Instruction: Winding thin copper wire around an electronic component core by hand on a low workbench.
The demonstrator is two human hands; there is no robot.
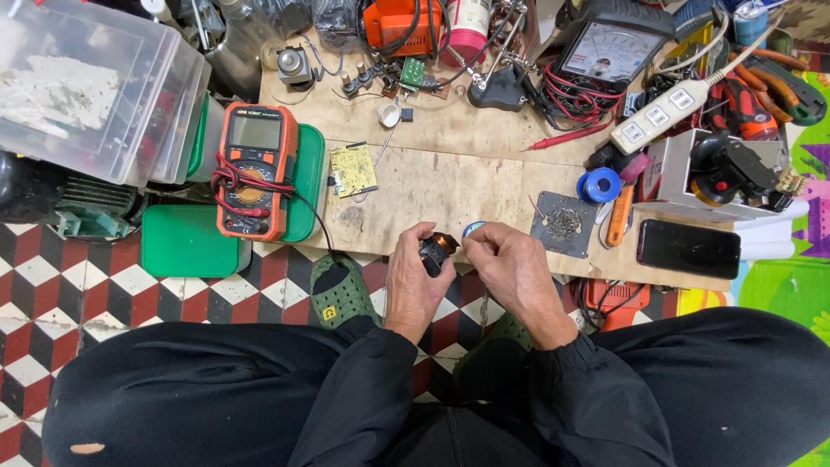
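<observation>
Your left hand (418, 278) grips a small black part (437, 250) just below the wooden board (450, 186); your right hand (510, 270) pinches at its top, fingers pressed together.

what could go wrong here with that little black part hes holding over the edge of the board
1. The small black part sits pinched between the left hand and right hand past the wooden board's edge; if it slips, it would likely fall to the checkered floor between the feet.
2. The orange multimeter lies on a green box, its leads trailing onto the board; a snag might drag it off.
</observation>
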